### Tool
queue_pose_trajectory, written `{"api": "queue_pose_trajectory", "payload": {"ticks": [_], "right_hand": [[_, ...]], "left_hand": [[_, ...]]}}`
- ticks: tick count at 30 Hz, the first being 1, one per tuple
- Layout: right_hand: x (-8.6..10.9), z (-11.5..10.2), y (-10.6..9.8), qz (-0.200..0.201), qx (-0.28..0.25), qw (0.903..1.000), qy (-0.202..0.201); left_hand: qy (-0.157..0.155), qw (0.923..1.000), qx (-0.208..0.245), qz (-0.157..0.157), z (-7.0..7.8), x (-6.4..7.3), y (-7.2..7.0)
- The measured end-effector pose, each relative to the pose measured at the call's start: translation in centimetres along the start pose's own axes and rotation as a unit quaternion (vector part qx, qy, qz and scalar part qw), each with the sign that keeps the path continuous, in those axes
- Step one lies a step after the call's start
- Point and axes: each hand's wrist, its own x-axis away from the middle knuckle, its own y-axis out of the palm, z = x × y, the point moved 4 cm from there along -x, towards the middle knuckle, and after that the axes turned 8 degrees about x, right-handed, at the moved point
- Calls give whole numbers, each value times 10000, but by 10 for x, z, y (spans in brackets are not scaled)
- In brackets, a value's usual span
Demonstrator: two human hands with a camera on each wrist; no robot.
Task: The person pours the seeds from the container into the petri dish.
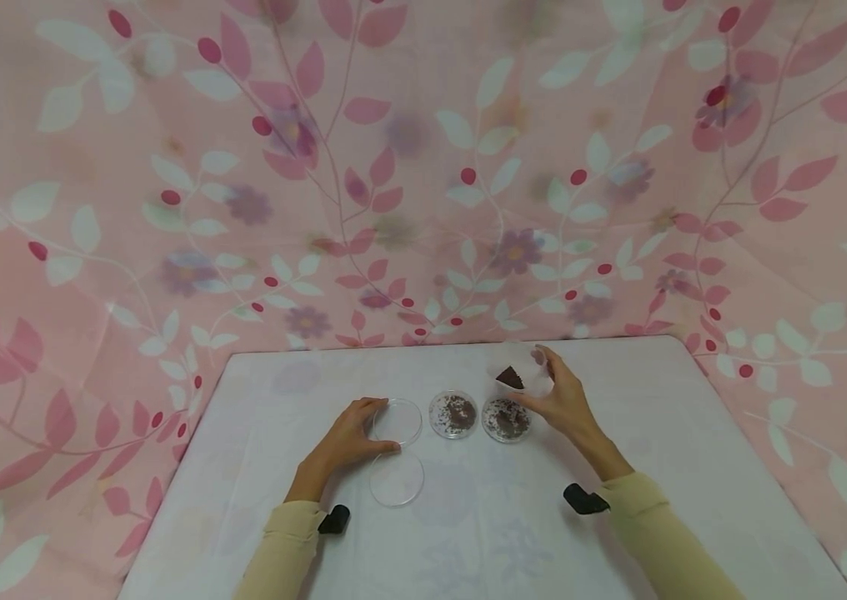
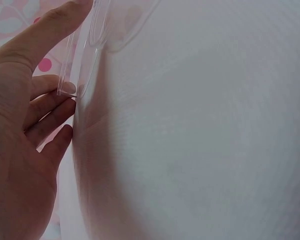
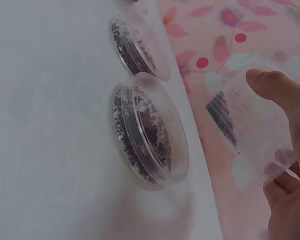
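Note:
My left hand (image 1: pixel 351 435) grips an empty clear petri dish (image 1: pixel 398 422) by its rim, thumb on the near side and fingers on the far side. Just in front of it, another clear round dish or lid (image 1: pixel 397 480) lies on the table. Two petri dishes with scattered dark brown grains, a left one (image 1: pixel 457 414) and a right one (image 1: pixel 507 420), stand side by side. Above and behind the right one, my right hand (image 1: pixel 568 402) holds a tilted translucent container (image 3: pixel 250 107) between thumb and fingers. Dark grains (image 3: pixel 221 119) are gathered in one corner of it.
A white cloth covers the table (image 1: pixel 483 533). Close behind its far edge hangs a pink floral curtain (image 1: pixel 423 208), which also runs along both sides. Black devices are on the left wrist (image 1: pixel 335 520) and the right wrist (image 1: pixel 585 499).

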Motion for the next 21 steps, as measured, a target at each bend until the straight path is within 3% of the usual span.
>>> {"api": "queue_pose_trajectory", "payload": {"ticks": [9, 21], "right_hand": [[-8, -20, 24, -331, 190, 9992, -148], [-14, -60, 57, -758, 455, 9940, -650]], "left_hand": [[-99, 9999, -8, -62, 0, -1, 1], [-173, 9998, -88, -61, -2, -2, 2]]}}
